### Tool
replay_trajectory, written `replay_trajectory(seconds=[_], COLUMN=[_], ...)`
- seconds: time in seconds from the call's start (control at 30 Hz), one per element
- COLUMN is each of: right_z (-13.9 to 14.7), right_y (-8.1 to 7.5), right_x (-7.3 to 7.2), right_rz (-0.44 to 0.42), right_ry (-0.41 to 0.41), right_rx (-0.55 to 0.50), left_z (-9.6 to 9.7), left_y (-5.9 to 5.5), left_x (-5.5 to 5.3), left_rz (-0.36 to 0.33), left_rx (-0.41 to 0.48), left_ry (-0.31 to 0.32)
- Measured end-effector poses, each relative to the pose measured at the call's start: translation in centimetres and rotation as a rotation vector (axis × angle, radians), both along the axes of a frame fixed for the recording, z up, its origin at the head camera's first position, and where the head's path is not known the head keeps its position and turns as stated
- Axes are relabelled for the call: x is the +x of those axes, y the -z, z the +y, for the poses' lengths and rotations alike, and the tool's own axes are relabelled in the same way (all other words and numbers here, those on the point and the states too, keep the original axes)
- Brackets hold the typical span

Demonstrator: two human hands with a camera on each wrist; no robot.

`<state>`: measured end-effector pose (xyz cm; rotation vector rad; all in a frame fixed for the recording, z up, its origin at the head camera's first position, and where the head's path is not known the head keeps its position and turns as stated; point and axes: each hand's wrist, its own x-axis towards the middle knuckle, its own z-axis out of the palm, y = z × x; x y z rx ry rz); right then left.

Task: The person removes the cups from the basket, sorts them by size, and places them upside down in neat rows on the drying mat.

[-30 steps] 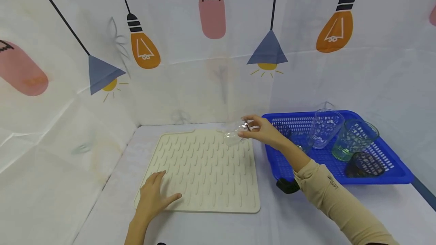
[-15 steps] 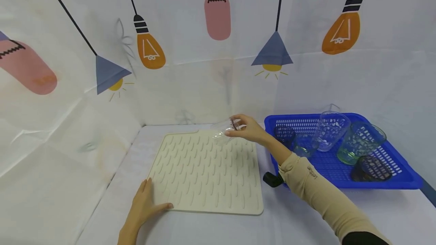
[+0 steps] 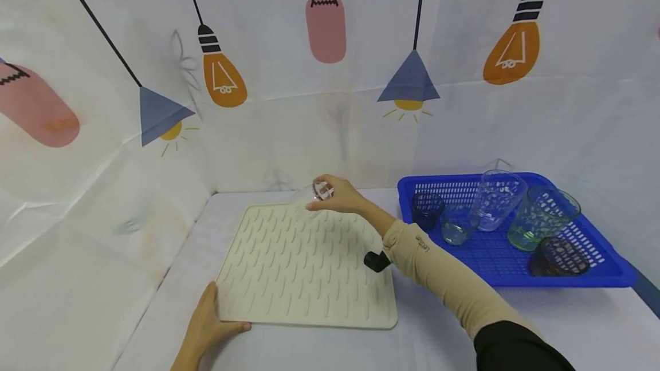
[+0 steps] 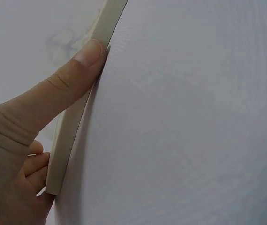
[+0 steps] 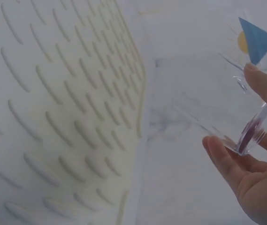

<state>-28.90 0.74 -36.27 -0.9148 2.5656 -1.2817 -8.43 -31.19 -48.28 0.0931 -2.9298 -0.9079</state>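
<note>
In the head view, my right hand [image 3: 342, 194] holds a clear drinking glass [image 5: 250, 133] by its base end, above the far edge of a cream ridged mat [image 3: 304, 268]. The glass is tilted on its side, its mouth pointing left and away from the palm. Thumb and fingertips sit on opposite sides of it in the right wrist view. At the mat's near left corner rests my left hand [image 3: 205, 320]. Its thumb [image 4: 88, 54] presses along the front edge, while the other fingers lie against the left edge, partly hidden in the left wrist view.
A blue plastic basket [image 3: 582, 286] stands right of the mat. Several glasses are in it, among them a green-tinted one [image 3: 541, 216], a tall clear one [image 3: 497, 199] and a dark one [image 3: 559, 256]. A lamp-print sheet [image 3: 289, 142] hangs behind the white table.
My right hand has carried the glass leftward over the far part of the mat. My left hand has drawn back from above the mat to its near left corner and touches it.
</note>
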Motion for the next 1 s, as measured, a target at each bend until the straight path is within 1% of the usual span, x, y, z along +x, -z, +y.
replay_trajectory(seconds=[0.07, 0.27, 0.33, 0.5, 0.7, 0.9, 1.0], right_z=[-1.0, -3.7, -4.4, -5.9, -7.6, -9.4, -10.1], right_y=[0.3, 1.1, 1.5, 2.7, 4.4, 5.9, 6.5], right_x=[-0.3, -0.9, -1.0, -1.2, -1.3, -0.9, -0.5], right_rz=[0.004, 0.010, 0.011, 0.012, 0.039, 0.071, 0.068], right_ry=[-0.010, -0.034, -0.037, -0.039, -0.007, 0.042, 0.067], right_rx=[0.016, 0.054, 0.062, 0.062, 0.094, 0.146, 0.147], left_z=[-0.2, -0.5, -0.7, -1.0, -0.9, -0.8, -0.8], left_y=[0.1, 0.1, 0.2, 0.3, 0.2, 0.0, 0.0], left_x=[0.2, 0.3, 0.3, 0.5, 0.6, 0.7, 0.6], left_rz=[-0.010, -0.112, -0.125, -0.110, -0.096, -0.112, -0.127], left_rx=[0.019, 0.102, 0.131, 0.166, 0.179, 0.181, 0.186], left_ry=[-0.007, -0.049, -0.060, -0.074, -0.090, -0.107, -0.111])
